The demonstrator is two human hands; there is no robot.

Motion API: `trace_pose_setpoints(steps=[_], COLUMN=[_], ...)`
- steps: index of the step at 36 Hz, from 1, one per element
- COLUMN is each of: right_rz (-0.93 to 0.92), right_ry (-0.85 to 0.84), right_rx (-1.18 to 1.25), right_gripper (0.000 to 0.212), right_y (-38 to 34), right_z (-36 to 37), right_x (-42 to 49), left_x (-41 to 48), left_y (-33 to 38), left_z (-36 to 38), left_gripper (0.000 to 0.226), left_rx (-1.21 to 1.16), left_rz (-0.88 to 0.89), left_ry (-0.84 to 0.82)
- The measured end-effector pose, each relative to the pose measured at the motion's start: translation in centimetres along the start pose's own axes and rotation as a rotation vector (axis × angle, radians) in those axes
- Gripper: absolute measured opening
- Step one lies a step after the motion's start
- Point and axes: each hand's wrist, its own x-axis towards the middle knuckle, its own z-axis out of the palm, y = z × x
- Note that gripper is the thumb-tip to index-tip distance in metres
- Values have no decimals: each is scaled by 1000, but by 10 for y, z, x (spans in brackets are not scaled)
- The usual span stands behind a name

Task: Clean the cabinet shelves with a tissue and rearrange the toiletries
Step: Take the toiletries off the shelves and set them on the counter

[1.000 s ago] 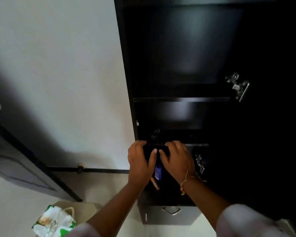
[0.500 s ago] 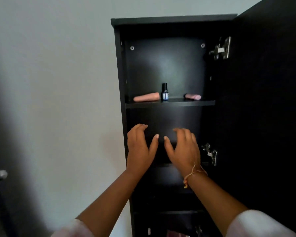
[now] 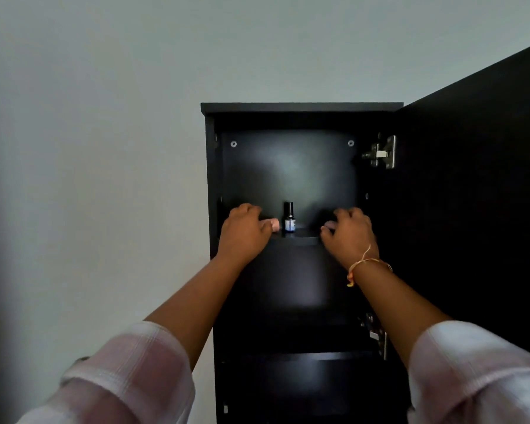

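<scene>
A tall black cabinet stands open against a pale wall. On its top shelf a small dark bottle with a blue label stands upright. Left of the bottle, my left hand curls over a peach tube, of which only the right end shows. To the bottle's right, my right hand curls over a small pink item that is almost wholly hidden under the fingers. No tissue is in view.
The cabinet door is swung open to the right, with metal hinges on its inner edge. A lower shelf shows dark below my arms. Bare wall fills the left side.
My view tilted up from the bottom of the cabinet to its top. Both hands rose from the middle shelf to the top shelf and closed over the peach tube and the pink item.
</scene>
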Motion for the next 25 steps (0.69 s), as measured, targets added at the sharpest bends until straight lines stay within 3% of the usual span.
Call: trace_pose_setpoints(steps=[6,12,25], right_rz=[88,151,178], right_ry=[-108,-235,-118], right_rx=[7,33,119], right_gripper=[37,30,19], right_y=[2,2,-2], right_z=[-7,-10,-14], right_x=[21,33,30], left_x=[21,29,33], left_y=[-7,-9,-13], left_z=[4,5,-6], left_gripper=[52,36,32], left_rx=[40,-8,-37], left_rz=[-97,-132,-133], left_ry=[-242,-297,-385])
